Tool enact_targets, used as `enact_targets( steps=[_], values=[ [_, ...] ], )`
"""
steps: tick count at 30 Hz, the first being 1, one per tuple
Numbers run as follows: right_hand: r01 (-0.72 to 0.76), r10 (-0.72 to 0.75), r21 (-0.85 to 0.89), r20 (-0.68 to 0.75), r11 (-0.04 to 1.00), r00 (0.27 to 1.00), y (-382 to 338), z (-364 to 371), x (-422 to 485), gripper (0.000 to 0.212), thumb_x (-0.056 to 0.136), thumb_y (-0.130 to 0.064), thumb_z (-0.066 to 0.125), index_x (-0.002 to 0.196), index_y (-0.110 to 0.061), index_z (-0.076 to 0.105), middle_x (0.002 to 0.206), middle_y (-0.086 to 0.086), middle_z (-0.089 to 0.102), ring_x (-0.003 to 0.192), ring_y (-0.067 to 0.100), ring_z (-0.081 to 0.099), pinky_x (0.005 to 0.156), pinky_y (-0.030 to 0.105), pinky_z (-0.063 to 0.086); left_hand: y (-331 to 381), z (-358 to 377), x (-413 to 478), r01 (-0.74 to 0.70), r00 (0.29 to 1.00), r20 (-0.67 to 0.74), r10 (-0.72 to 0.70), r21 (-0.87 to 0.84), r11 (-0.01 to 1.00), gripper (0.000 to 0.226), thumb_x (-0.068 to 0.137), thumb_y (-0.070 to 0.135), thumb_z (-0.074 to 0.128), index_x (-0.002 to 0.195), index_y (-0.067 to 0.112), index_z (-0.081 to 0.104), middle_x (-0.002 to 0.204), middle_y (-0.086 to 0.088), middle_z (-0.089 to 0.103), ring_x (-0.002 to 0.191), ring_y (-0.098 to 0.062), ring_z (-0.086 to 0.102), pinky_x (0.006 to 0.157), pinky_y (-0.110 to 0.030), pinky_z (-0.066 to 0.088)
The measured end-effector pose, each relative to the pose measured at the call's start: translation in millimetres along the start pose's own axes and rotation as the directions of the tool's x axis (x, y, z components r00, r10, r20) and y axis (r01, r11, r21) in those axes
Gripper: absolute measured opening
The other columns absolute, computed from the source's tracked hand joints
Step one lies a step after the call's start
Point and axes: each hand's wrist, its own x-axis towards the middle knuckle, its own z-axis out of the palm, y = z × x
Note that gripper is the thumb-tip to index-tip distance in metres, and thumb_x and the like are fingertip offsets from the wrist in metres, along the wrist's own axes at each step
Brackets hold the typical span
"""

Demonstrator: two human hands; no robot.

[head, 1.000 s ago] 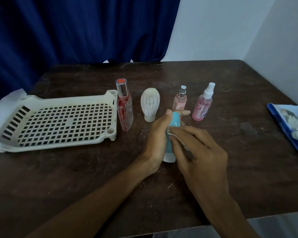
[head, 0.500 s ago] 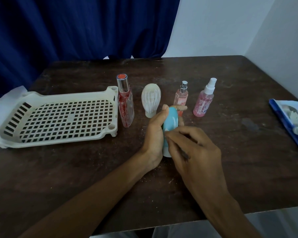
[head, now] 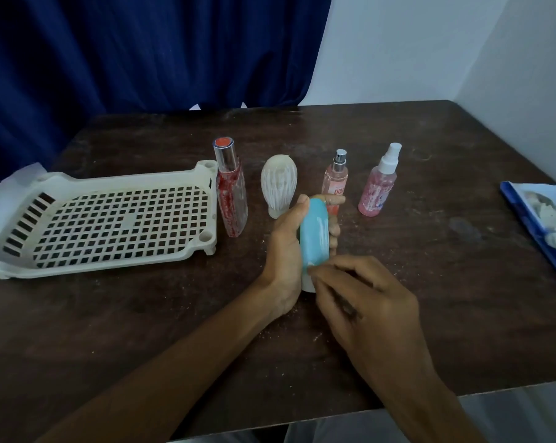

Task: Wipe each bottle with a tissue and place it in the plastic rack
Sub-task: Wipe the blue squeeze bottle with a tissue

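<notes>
My left hand (head: 284, 251) grips a light blue bottle (head: 315, 235) with a white base, held upright above the table's middle. My right hand (head: 363, 302) presses a small piece of tissue against the bottle's lower end; the tissue is almost wholly hidden under the fingers. Behind stand a tall red-and-clear bottle (head: 230, 190), a white ribbed bottle (head: 279, 188), a pink pump bottle (head: 335, 179) and a pink spray bottle (head: 379, 183). The white plastic rack (head: 110, 219) lies to the left with nothing in it.
A dark wooden table (head: 430, 251) carries everything. A blue tray with crumpled tissues (head: 545, 225) sits at the right edge. White cloth lies under the rack's left end. A blue curtain hangs behind; white walls close the right side.
My right hand has slid the tissue down the blue bottle from its top to its lower end, uncovering most of the blue body. My left hand keeps its hold.
</notes>
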Motion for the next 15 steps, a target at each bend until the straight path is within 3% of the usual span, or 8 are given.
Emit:
enact_targets(
  steps=[3, 8, 15],
  values=[
    [-0.029, 0.029, -0.015, -0.043, 0.999, 0.999, 3.4, -3.2, 0.6, 0.017, 0.089, -0.013, 0.068, 0.102, -0.009, 0.077, 0.103, 0.001, 0.069, 0.091, 0.007, 0.062, 0.088, 0.009, 0.047, -0.7, 2.1, -0.6, -0.011, 1.000, 0.006, 0.011, 0.001, 1.000, 0.046, 0.098, 0.044, 0.037, 0.105, 0.015, 0.072, 0.075, -0.005, 0.057, 0.065, -0.011, 0.052, 0.063, -0.024, 0.046],
    [-0.030, 0.030, 0.012, -0.040, 0.999, 0.999, -0.9, 3.3, -1.2, 0.018, 0.089, -0.013, 0.066, 0.103, -0.008, 0.077, 0.103, 0.002, 0.068, 0.090, 0.011, 0.064, 0.083, 0.017, 0.051, 2.2, 3.5, -3.5, 0.008, 1.000, -0.002, -0.008, -0.039, 0.999, 0.049, 0.106, 0.036, 0.027, 0.107, 0.009, 0.068, 0.075, -0.009, 0.058, 0.063, -0.014, 0.052, 0.060, -0.023, 0.047],
    [-0.043, 0.042, -0.006, -0.060, 0.999, 0.997, 4.3, -1.9, 1.1, 0.016, 0.085, -0.003, 0.075, 0.100, -0.008, 0.078, 0.101, 0.003, 0.069, 0.089, 0.012, 0.065, 0.083, 0.016, 0.050, 3.9, 5.5, -3.3, 0.027, 1.000, -0.003, -0.027, -0.077, 0.997, 0.051, 0.105, 0.035, 0.024, 0.111, 0.003, 0.064, 0.075, -0.011, 0.059, 0.062, -0.016, 0.056, 0.058, -0.025, 0.050]
  ],
)
